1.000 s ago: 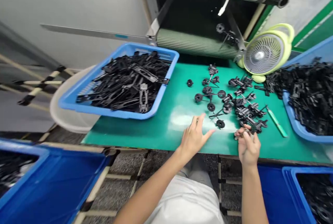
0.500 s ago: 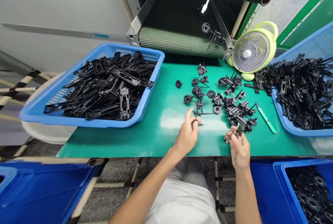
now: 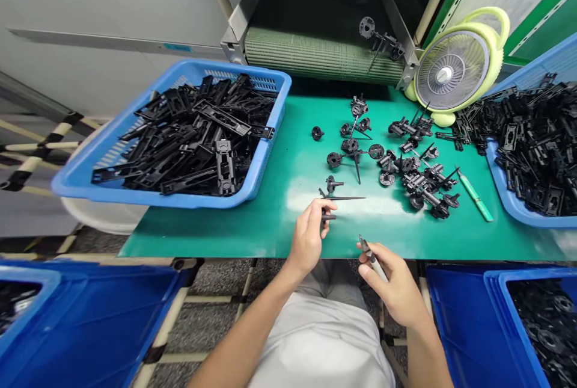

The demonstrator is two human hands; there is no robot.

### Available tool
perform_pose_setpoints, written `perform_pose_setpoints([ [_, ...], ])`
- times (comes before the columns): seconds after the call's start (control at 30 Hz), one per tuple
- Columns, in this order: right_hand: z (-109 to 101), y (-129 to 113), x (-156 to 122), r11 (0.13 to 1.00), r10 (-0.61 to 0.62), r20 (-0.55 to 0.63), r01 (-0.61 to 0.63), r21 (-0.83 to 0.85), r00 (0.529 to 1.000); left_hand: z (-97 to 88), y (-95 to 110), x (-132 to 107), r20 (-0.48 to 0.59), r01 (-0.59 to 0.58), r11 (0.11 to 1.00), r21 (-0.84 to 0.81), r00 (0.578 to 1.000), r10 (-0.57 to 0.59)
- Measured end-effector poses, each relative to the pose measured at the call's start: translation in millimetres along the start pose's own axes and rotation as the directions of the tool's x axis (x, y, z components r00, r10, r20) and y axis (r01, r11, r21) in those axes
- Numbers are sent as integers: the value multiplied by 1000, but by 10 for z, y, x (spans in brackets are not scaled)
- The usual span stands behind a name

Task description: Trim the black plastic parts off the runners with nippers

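My left hand [image 3: 308, 236] pinches a black plastic sprue piece [image 3: 336, 199], whose thin runner sticks out to the right over the green table [image 3: 279, 225]. Near the table's front edge my right hand [image 3: 391, 283] is closed round a small pen-like hand tool [image 3: 370, 254], its tip pointing up and left. Several more black moulded parts [image 3: 406, 171] lie scattered on the table beyond both hands.
A blue basket [image 3: 180, 135] full of long black parts sits at the left, another blue basket [image 3: 532, 153] at the right. A green fan [image 3: 455, 69], a conveyor mouth [image 3: 324, 63] and a green-handled tool [image 3: 475, 198] lie behind. Blue bins [image 3: 85, 316] stand below the table.
My left hand closed on a sprue piece and drew it toward me. My right hand pulled back from the parts pile to the table edge and now grips a tool.
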State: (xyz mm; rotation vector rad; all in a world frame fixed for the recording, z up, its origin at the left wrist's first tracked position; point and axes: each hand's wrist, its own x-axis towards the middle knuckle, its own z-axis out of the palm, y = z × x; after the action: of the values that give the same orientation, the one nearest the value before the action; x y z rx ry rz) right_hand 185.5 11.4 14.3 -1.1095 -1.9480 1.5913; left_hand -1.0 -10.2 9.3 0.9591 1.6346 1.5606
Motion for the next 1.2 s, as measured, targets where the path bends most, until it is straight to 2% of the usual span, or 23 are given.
perform_pose_setpoints([
  [0.03,-13,7,-19,1000,-1,-13,1,-8,1000,-37,8,22,67,-96,984,152,994,87],
  [0.1,-35,11,-54,1000,-6,-33,5,-21,999,-92,60,75,234,-280,877,390,952,200],
  [0.17,-50,6,-79,1000,-13,-55,12,-17,998,-111,126,138,376,-381,797,470,903,210],
  [0.23,-60,2,-93,1000,-15,-82,15,-7,996,-93,163,197,454,-386,816,430,874,174],
  [0.3,-66,1,-99,1000,0,-112,-1,-5,994,-49,150,232,462,-311,888,338,877,131],
  [0.4,-66,-4,-98,999,39,-129,-41,-16,991,35,65,217,392,-98,989,112,919,47],
  [0.5,-61,-21,-88,998,60,-97,-61,-8,993,104,-6,144,343,105,983,-152,938,-47],
  [0.57,-59,-35,-73,998,70,-92,-70,3,993,131,-14,94,336,181,957,-228,937,-98],
  [0.7,-58,-66,-23,996,86,-110,-84,25,990,154,35,8,375,260,942,-211,912,-168],
  [0.87,-43,-109,19,996,81,-89,-76,54,993,216,59,-139,452,344,872,-348,876,-165],
  [0.93,-33,-122,12,995,79,-82,-74,63,994,262,49,-200,424,352,858,-373,888,-180],
  [1.07,-16,-148,-14,994,63,-86,-55,98,994,351,48,-287,293,330,860,-389,930,-223],
  [1.2,-11,-175,-20,982,37,-61,-25,186,997,393,78,-329,292,306,874,-377,935,-202],
])
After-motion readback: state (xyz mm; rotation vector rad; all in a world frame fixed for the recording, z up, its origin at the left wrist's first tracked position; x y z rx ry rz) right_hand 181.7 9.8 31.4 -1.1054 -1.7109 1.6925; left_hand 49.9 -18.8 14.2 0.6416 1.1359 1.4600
